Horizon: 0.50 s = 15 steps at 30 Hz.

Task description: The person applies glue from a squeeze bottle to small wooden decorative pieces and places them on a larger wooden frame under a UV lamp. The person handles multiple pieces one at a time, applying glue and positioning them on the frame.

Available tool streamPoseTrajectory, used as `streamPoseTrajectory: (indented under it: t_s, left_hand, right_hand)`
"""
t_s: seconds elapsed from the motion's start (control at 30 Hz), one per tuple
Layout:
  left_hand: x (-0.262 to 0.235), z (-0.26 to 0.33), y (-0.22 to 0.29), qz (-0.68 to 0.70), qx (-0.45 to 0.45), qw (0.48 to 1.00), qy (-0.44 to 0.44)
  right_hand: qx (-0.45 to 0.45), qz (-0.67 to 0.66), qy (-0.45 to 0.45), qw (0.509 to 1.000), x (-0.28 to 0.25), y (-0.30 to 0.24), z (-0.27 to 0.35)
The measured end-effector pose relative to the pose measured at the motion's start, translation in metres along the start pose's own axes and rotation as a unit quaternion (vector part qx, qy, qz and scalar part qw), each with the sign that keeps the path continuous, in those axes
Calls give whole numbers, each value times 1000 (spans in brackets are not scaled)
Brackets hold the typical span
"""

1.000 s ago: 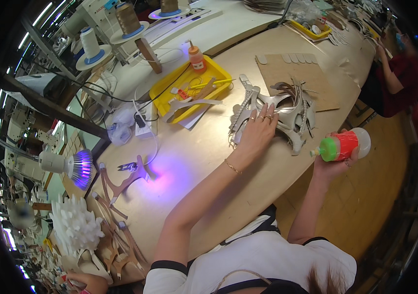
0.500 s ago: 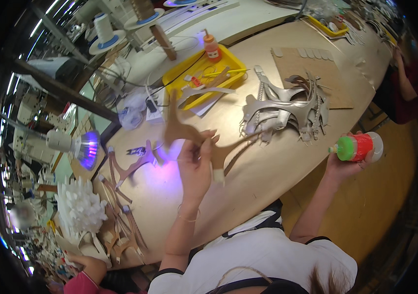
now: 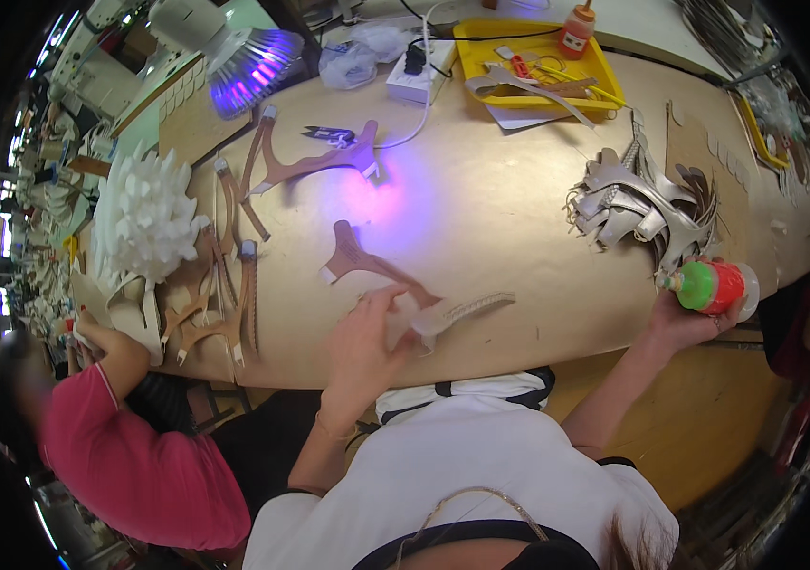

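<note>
**Laying a cut strap piece under the lamp**

Head view: low centre, the left hand (image 3: pixel 362 347) pinches a brown strap cut-out (image 3: pixel 395 280) flat on the wooden table (image 3: pixel 519 228). At right, the right hand (image 3: pixel 685 318) grips a red-and-green glue bottle (image 3: pixel 714 287), off the table edge. Next comes gluing, likely; that needs the nozzle brought over.

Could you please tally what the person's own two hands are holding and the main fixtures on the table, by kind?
Glue bottle, green and red, in the right hand: 1
Cut shoe strap piece under the left hand: 1
Yellow tray: 1
Purple-lit lamp: 1
Pile of silver strap pieces: 1
Total: 5
</note>
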<state>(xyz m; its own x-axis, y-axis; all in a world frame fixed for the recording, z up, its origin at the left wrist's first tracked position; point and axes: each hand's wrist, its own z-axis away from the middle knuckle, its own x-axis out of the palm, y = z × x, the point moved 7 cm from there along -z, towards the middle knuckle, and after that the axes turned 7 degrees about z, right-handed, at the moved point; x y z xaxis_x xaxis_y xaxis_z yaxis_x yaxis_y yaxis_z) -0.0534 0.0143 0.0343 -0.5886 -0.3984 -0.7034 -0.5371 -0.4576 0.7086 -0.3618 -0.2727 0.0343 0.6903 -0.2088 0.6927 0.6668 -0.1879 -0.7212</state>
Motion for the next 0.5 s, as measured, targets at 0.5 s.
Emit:
streamPoseTrajectory:
  t_s: [0.5]
  left_hand:
    - [79,-86,6,465,-87,837,-275]
  right_hand:
    - [205,88,-201,954,63,72,60]
